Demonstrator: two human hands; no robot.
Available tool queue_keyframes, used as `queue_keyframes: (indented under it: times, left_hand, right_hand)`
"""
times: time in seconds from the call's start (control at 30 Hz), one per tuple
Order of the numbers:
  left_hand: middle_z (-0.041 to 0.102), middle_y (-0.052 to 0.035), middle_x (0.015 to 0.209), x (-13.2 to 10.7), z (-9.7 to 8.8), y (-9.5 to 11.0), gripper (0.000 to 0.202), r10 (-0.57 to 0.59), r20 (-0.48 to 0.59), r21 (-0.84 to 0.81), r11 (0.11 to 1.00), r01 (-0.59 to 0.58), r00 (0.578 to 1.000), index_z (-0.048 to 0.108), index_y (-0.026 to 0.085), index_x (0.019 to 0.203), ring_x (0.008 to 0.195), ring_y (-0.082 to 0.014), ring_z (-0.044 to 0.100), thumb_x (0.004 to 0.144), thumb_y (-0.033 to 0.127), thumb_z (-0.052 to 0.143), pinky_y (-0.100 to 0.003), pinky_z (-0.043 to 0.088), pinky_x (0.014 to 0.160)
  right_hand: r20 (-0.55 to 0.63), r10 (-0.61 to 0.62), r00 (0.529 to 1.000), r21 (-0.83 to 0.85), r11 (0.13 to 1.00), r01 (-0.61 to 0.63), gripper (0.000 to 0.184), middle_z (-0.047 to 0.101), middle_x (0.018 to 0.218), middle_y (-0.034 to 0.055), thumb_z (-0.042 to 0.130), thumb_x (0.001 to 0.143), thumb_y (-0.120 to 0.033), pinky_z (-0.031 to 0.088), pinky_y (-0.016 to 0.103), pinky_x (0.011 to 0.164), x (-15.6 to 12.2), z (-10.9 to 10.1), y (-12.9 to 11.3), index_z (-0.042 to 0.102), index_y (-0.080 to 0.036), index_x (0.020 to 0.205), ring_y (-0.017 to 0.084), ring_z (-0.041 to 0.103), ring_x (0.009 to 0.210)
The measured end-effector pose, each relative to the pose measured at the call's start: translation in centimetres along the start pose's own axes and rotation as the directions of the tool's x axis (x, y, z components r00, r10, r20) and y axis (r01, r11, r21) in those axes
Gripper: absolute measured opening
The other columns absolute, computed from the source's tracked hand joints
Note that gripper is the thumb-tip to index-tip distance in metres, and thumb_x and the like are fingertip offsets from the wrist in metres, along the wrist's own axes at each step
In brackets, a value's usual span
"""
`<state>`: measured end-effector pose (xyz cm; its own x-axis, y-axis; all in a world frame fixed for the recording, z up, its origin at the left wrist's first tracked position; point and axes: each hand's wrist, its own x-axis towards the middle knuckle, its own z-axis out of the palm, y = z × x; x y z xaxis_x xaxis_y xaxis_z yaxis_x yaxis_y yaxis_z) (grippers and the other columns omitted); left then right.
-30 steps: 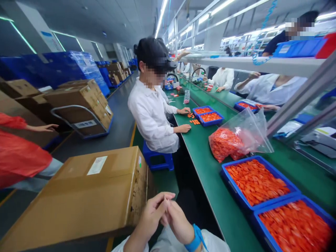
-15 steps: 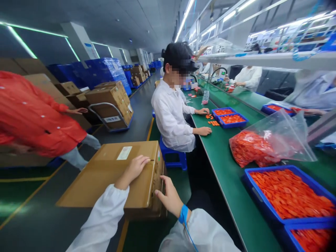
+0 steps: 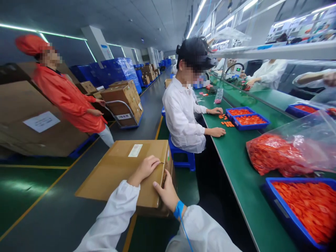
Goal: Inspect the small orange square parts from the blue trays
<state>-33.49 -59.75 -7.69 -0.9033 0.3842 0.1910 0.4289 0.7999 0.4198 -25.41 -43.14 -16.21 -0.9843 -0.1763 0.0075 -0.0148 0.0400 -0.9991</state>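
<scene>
A closed brown cardboard box [image 3: 118, 168] with a white label on top stands low in front of me, left of the bench. My left hand [image 3: 147, 169] lies on the box's top close to its right edge, fingers stretched out, thumb hidden. A small dark mark shows at its fingertips; I cannot tell what it is. Around the box's near right edge is my right hand [image 3: 168, 191], thumb on the top and fingers against the side. A blue wrist strap [image 3: 179, 209] with a cord is on my right wrist.
Along the right runs a green bench [image 3: 233, 168] with a blue tray [image 3: 278, 206] of orange pieces and a clear bag [image 3: 278, 148] of them. A co-worker in white [image 3: 181, 112] sits ahead. A person in red [image 3: 70, 98] stands left near a loaded cart [image 3: 123, 105].
My right hand has come from beside the box onto its edge. My left hand stays on top. The person in red has moved farther off, and the view has shifted left.
</scene>
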Motion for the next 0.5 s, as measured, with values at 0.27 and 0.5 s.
queue_keyframes:
  times: [0.27,0.5]
  left_hand:
    - [0.071,-0.0069,0.106,0.1,0.2,-0.3,0.023,0.003,0.006,0.022,1.000,-0.003,1.000,0.070,0.015,0.108,0.094,-0.0195,0.069,0.105,0.035,0.061,-0.041,0.060,0.089]
    - [0.071,-0.0067,0.106,-0.6,0.2,-0.2,0.020,-0.001,0.005,0.058,0.998,0.001,1.000,0.070,0.015,0.109,0.094,-0.0193,0.069,0.105,0.033,0.061,-0.040,0.060,0.088]
  right_hand:
    - [-0.041,0.036,0.999,-0.011,0.999,-0.036,0.095,0.040,0.162,0.0212,0.079,0.079,-0.037,0.026,0.056,0.126,0.2,1.2,-0.5,0.031,-0.017,0.158,0.040,0.036,0.151]
    - [-0.035,0.036,0.999,-0.008,0.999,-0.036,0.087,0.038,0.163,0.0239,0.070,0.084,-0.032,0.026,0.058,0.126,0.7,1.2,-0.1,0.028,-0.013,0.158,0.039,0.036,0.152]
